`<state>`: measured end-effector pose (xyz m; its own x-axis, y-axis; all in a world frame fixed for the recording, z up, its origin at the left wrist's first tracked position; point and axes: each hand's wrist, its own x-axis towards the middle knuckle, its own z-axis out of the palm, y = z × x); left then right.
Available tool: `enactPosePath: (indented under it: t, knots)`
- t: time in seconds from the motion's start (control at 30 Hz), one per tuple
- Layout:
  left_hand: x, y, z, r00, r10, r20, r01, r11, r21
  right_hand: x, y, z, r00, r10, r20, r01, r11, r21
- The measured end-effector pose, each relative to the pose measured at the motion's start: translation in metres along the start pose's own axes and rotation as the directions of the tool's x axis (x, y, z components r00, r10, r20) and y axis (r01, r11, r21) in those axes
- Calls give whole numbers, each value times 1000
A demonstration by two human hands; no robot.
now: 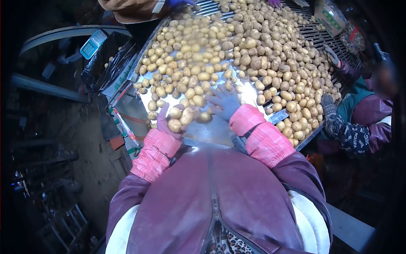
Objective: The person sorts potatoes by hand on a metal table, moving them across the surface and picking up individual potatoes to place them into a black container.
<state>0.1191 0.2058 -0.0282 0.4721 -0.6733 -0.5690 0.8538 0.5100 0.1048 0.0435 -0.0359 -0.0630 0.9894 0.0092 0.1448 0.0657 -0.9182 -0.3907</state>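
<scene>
Many potatoes [190,51] lie spread over a shiny metal tray [207,133]. My left hand [164,120], in a purple glove, is at the tray's near left side, its fingers curved around the outer side of a few potatoes [174,125]; they rest against it and partly hide it. My right hand [224,101], in a bluish-grey glove, lies over the tray to the right with its fingers spread, touching the near edge of the pile. It grips nothing that I can see. Pink cuffs cover both wrists.
A co-worker in brown [131,9] stands at the far left, and another person's patterned sleeve [353,137] is at the right. A slatted grate [311,31] lies under the far potatoes. A blue-green basket [93,44] and a black plastic bag [116,70] are at the left.
</scene>
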Motion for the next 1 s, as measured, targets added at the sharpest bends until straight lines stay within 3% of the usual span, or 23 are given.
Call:
enactPosePath:
  t: [0.03,0.07,0.1,0.17,0.2,0.27,0.3,0.4,0.43,0.53,0.63,0.73,0.77,0.83,0.9,1.0]
  knots:
    - [-1,4,0,1000,14,9,-14,1000,17,-6,6,-6,977,152,148,-199,899,390]
    - [-3,7,1,998,56,-22,-55,998,27,-10,3,-22,911,229,343,-408,617,673]
    - [-5,9,3,994,96,-51,-95,995,39,-19,-7,-44,824,419,381,-546,405,733]
    - [2,12,-11,978,184,-95,-177,981,84,-46,19,-59,932,343,119,-356,801,481]
    - [5,14,-17,967,228,-117,-216,970,109,-54,25,-65,968,250,7,-241,926,290]
    - [10,11,-22,919,343,-193,-313,935,169,-64,20,-70,926,298,232,-319,946,57]
    - [10,12,-23,933,310,-185,-283,946,159,-67,18,-72,882,334,333,-333,941,-64]
    - [7,14,-19,952,240,-189,-216,966,141,-60,9,-50,872,344,347,-324,939,-117]
    - [8,14,-21,956,242,-169,-217,964,152,-62,22,-27,924,243,296,-241,969,-45]
    - [8,17,-23,978,198,-58,-193,977,90,-28,-4,-25,840,275,468,-310,951,-3]
    - [4,18,-17,992,122,42,-120,992,-49,-19,-14,-20,858,214,467,-318,935,156]
    - [4,16,-17,990,139,-23,-140,990,-19,4,-31,-54,863,234,449,-385,878,282]
    - [4,17,-16,991,132,-23,-133,991,-15,6,-21,-47,954,153,259,-204,962,181]
    - [3,19,-18,996,88,18,-87,996,-3,15,22,-14,994,79,77,-83,995,51]
    - [2,24,-20,994,17,105,-19,1000,17,28,29,-6,974,118,194,-118,993,-14]
    - [1,16,-9,985,150,-88,-141,985,98,47,33,2,935,176,309,-195,980,31]
